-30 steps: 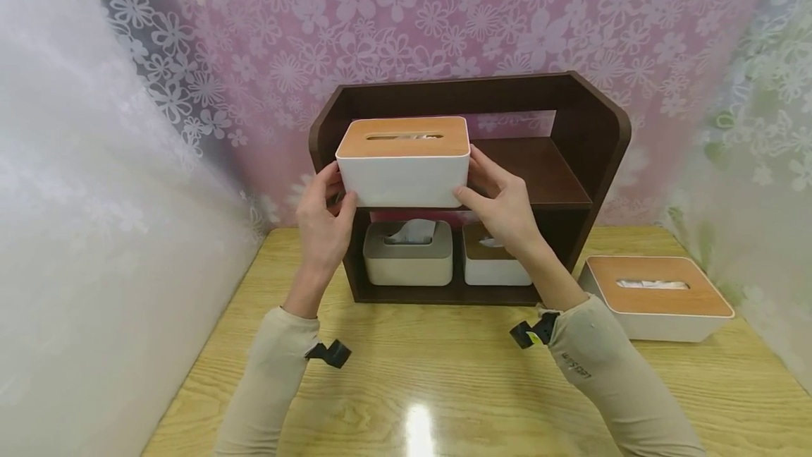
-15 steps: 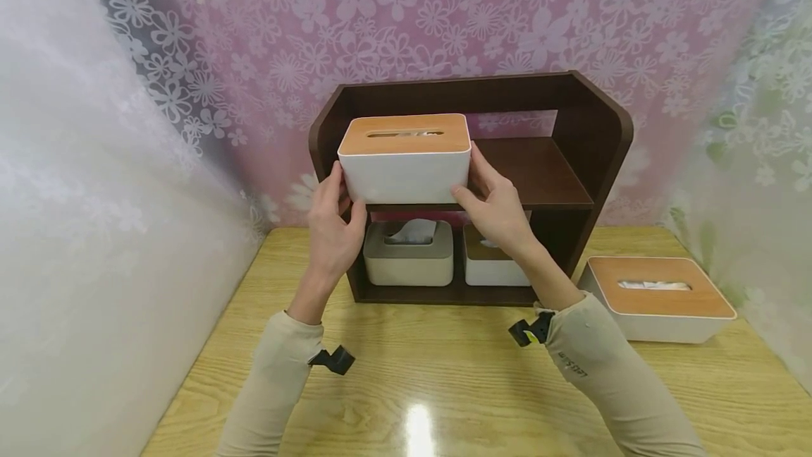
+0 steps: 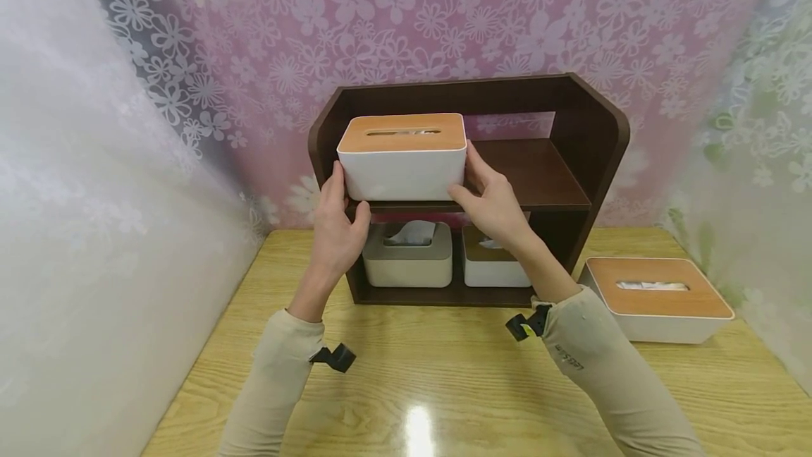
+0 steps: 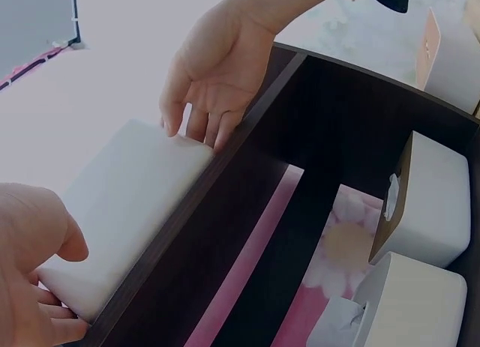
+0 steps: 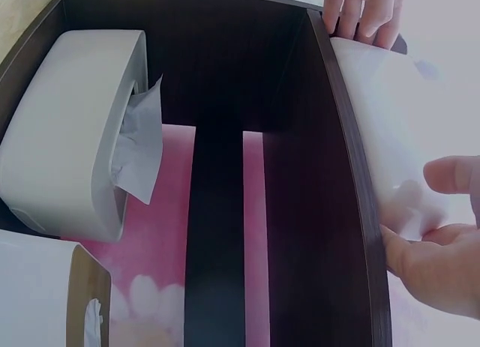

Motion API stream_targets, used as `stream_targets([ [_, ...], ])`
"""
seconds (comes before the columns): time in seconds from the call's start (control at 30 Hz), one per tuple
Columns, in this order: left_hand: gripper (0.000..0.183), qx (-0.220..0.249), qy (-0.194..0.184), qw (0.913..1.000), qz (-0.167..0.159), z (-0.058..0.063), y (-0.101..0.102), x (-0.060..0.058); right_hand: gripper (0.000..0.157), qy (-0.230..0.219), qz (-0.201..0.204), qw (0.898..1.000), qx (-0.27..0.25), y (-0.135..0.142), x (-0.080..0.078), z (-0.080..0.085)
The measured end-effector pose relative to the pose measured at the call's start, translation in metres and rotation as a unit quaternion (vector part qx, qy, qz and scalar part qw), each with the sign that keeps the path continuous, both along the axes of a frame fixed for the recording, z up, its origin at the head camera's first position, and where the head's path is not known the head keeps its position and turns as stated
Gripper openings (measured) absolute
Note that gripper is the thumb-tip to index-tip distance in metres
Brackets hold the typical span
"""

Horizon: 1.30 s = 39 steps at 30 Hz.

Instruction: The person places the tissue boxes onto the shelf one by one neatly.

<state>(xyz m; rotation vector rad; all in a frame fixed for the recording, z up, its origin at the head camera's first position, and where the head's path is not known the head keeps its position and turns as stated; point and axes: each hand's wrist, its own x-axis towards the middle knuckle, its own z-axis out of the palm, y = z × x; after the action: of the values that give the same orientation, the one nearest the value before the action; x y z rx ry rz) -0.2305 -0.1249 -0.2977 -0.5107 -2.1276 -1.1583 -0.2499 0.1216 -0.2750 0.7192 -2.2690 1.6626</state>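
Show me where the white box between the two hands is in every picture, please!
Head: the white box is just above the picture's middle, orange lid showing.
Left wrist: the white box is left of centre, slanting, lid unseen.
Right wrist: the white box is on the right, lid unseen.
Shared landmark: the dark brown rack; its middle board's edge runs by the box in all three.

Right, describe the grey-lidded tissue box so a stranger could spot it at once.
On the wood-grain table stands a dark brown two-tier shelf. In its lower tier, at the left in the head view, sits the grey-lidded tissue box. Its grey lid sets it apart from the brown-lidded tissue box beside it.
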Motion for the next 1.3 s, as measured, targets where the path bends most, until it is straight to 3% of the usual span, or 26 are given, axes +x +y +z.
stream_targets([
  [0.37, 0.068, -0.005, -0.005, 0.9999, 0.01, 0.001, -0.001, -0.001, 0.074, -0.003, -0.001, 1.0, 0.005, 0.001, -0.003, 0.001],
  [0.6, 0.065, -0.001, -0.015, 0.9999, 0.005, 0.002, -0.004, 0.0, 0.073, -0.015, 0.009, 1.0, -0.02, 0.003, -0.005, 0.001],
  [0.8, 0.063, 0.007, -0.028, 0.9996, -0.002, 0.001, -0.007, 0.005, 0.068, -0.035, -0.016, 0.999, -0.035, 0.008, 0.002, -0.002],
  [0.93, 0.061, 0.013, -0.027, 0.9995, -0.004, -0.003, -0.008, 0.009, 0.064, -0.018, -0.02, 0.999, -0.045, 0.016, 0.008, -0.009],
  [1.3, 0.053, 0.008, 0.024, 0.9997, -0.004, -0.016, 0.0, 0.022, 0.057, 0.042, -0.027, 0.993, -0.104, 0.051, 0.033, -0.028],
])
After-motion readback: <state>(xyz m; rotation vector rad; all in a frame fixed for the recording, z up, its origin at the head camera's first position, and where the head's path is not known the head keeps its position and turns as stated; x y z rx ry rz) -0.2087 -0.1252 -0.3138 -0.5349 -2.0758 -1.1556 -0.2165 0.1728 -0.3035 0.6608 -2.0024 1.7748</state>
